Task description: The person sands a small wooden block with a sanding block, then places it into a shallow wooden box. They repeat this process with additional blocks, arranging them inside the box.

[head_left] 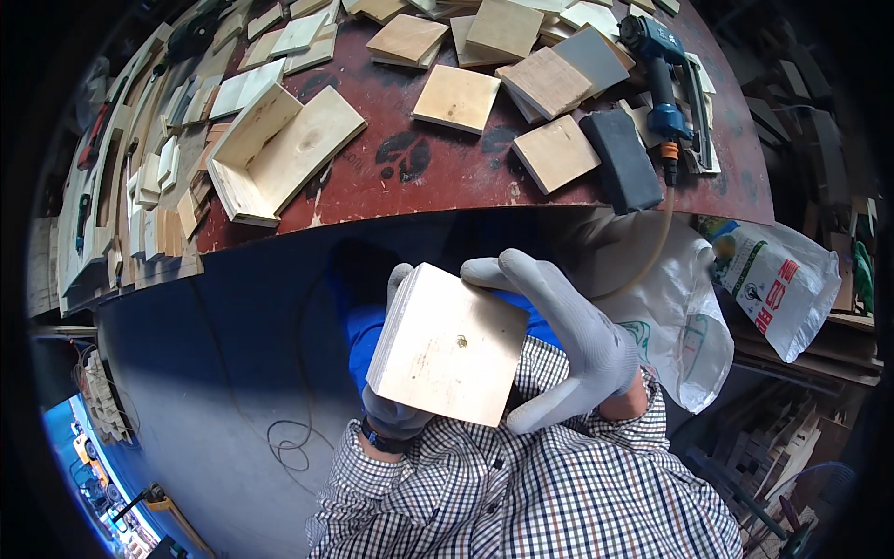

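Low in front of my checked shirt I hold a square plywood block (452,349), its pale face turned up and tilted. Thin layers show along its left side; I cannot tell whether it is one thick piece or a stack. My left hand (396,410), in a grey-white glove, grips it from the left and underneath, with most of the fingers hidden. My right hand (582,345), gloved alike, spans its right side. The fingertips lie at the top edge and the thumb is by the lower right corner.
Ahead is a red-brown table (372,191) with an L-shaped wooden piece (279,154), scattered plywood squares (456,98), a dark rectangular block (621,160) and a blue air nailer (661,79) whose hose drops over the edge. White sacks (684,317) hang at right; wood strips (154,205) lie left.
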Motion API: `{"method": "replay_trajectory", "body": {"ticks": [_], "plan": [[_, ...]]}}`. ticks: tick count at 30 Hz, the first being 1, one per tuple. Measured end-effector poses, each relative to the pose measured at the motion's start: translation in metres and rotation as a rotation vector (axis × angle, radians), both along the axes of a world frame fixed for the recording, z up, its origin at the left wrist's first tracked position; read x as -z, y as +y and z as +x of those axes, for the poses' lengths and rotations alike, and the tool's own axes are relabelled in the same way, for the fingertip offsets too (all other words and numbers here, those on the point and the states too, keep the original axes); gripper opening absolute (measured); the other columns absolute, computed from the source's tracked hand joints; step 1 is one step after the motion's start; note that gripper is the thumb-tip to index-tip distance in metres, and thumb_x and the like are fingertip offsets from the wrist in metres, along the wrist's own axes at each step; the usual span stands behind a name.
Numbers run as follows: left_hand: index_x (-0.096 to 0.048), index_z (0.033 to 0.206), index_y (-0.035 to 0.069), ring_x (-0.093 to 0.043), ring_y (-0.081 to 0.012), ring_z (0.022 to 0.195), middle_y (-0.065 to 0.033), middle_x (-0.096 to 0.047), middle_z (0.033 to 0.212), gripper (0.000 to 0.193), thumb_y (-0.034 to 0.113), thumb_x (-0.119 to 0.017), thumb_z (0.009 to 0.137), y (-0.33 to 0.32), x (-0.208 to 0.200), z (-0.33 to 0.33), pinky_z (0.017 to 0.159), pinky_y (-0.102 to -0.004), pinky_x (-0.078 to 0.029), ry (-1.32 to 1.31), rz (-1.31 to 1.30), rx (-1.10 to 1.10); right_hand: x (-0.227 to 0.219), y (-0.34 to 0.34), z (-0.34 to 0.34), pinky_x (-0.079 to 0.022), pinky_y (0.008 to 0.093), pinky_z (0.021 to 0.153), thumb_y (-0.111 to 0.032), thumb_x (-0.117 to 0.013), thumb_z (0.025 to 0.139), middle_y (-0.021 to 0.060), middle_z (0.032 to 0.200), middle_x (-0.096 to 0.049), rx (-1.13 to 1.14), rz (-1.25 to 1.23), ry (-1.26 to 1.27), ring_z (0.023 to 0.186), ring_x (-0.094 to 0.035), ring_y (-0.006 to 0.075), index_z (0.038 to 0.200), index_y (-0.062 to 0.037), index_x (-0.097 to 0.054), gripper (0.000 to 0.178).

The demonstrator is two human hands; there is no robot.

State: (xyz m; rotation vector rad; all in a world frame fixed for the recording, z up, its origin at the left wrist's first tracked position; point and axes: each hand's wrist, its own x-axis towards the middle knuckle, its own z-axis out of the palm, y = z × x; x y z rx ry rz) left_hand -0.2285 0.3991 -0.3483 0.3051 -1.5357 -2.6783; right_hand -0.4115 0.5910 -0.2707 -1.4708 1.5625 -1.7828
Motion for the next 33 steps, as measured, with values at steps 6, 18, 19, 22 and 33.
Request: {"method": "replay_trajectory", "body": {"ticks": [6, 18, 19, 22, 33], "plan": [[-0.016, 0.174, 0.017, -0.035, -0.0432, 0.159, -0.0212, -0.025, 0.176, 0.086, 0.072, -0.029, 0.11, 0.004, 0.008, -0.001, 0.122, -0.0605, -0.043, -0.056, 0.115, 0.036, 0.007, 0.0, 0.001, -0.041, 0.053, 0.123, -0.038, -0.106, 0.056, 0.0365, 0.159, -0.047, -0.007, -0.031, -0.026, 0.15, -0.05, 0.0451, 0.167, 0.0106, -0.023, 0.146], [-0.01, 0.175, 0.014, -0.027, -0.0326, 0.164, -0.0131, -0.016, 0.181, 0.072, 0.039, -0.043, 0.116, 0.004, 0.017, -0.003, 0.129, -0.047, -0.037, 0.031, 0.39, 0.07, 0.005, 0.003, 0.003, -0.041, 0.0521, 0.124, -0.038, -0.106, 0.053, 0.0346, 0.159, -0.049, 0.025, 0.0, -0.045, 0.151, -0.05, 0.0431, 0.167, 0.0085, -0.027, 0.146], [-0.01, 0.175, 0.014, -0.026, -0.033, 0.164, -0.0132, -0.017, 0.181, 0.072, 0.04, -0.043, 0.116, 0.004, 0.019, -0.001, 0.129, -0.0474, -0.037, -0.002, 0.31, 0.072, 0.004, 0.004, 0.004, -0.042, 0.052, 0.124, -0.038, -0.106, 0.053, 0.0347, 0.158, -0.049, 0.03, 0.008, -0.047, 0.15, -0.05, 0.0429, 0.167, 0.0086, -0.027, 0.146], [-0.009, 0.175, 0.015, -0.026, -0.0346, 0.164, -0.0134, -0.018, 0.18, 0.075, 0.041, -0.046, 0.115, 0.0, 0.017, 0.001, 0.129, -0.0496, -0.037, -0.062, 0.244, 0.08, 0.006, 0.005, 0.004, -0.043, 0.0525, 0.123, -0.039, -0.106, 0.052, 0.0345, 0.158, -0.049, 0.035, 0.016, -0.047, 0.149, -0.051, 0.0437, 0.166, 0.0083, -0.028, 0.146], [-0.018, 0.173, 0.019, -0.035, -0.0369, 0.16, -0.0139, -0.028, 0.176, 0.089, 0.034, -0.07, 0.102, 0.005, -0.001, -0.013, 0.127, -0.0547, -0.04, 0.048, 0.874, -0.031, 0.007, -0.001, 0.003, -0.044, 0.0562, 0.119, -0.052, -0.101, 0.058, 0.0396, 0.157, -0.046, 0.067, -0.051, 0.071, 0.146, -0.051, 0.0486, 0.161, 0.0096, -0.039, 0.135]]}}
